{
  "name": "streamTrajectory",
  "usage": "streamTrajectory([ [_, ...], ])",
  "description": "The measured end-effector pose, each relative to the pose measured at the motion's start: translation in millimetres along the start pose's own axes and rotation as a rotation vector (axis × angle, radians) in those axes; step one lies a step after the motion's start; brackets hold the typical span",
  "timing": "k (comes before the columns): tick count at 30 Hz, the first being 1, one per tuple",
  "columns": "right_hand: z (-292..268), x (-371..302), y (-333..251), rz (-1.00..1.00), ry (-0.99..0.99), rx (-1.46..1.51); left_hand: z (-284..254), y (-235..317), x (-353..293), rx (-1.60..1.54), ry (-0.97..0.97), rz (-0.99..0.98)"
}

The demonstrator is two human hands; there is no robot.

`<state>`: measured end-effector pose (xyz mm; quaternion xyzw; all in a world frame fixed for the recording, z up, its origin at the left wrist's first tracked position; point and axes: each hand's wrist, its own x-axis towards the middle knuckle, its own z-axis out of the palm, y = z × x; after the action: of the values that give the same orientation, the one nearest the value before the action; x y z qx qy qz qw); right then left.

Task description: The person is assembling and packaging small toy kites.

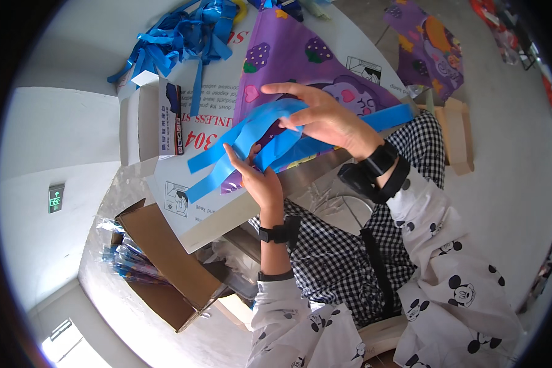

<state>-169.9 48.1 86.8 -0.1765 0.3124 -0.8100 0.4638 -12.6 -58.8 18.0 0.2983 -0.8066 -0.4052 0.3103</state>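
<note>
Looped blue ribbon [249,135] spans both my hands above the tabletop, two of its flat tails pointing left. My left hand [262,184] closes on the lower part of the ribbon, with one finger sticking up beside it. Higher and to the right, my right hand [331,119] pinches the loop between thumb and fingers while its index finger stretches left. Beneath the hands lies a purple printed sheet [288,64] with berries, a heart and a cartoon animal. Another stretch of blue strip [389,118] runs along its right side, partly hidden by my right hand.
A heap of blue ribbons [193,37] sits on the far left of the white printed tabletop [218,211]. Near it stands a small white carton [144,122]. An open cardboard box [165,257] with plastic-wrapped packs is at lower left. Another purple sheet [426,46] lies far right, above a cardboard box [457,135].
</note>
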Motion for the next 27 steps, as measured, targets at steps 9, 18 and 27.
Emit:
streamTrajectory([
  [9, -79.9, -67.5, -53.8, -0.220, 0.034, 0.325, 14.1, -21.5, -6.4, 0.268, -0.017, 0.158],
  [18, -158.9, -126.7, -125.7, -0.486, 0.116, 0.335, 17.8, -33.2, -5.3, 0.509, -0.056, 0.383],
  [27, -262.1, -160.2, -154.7, -0.527, 0.718, 0.171, 15.0, -42.5, -6.0, 0.570, -0.066, 0.346],
])
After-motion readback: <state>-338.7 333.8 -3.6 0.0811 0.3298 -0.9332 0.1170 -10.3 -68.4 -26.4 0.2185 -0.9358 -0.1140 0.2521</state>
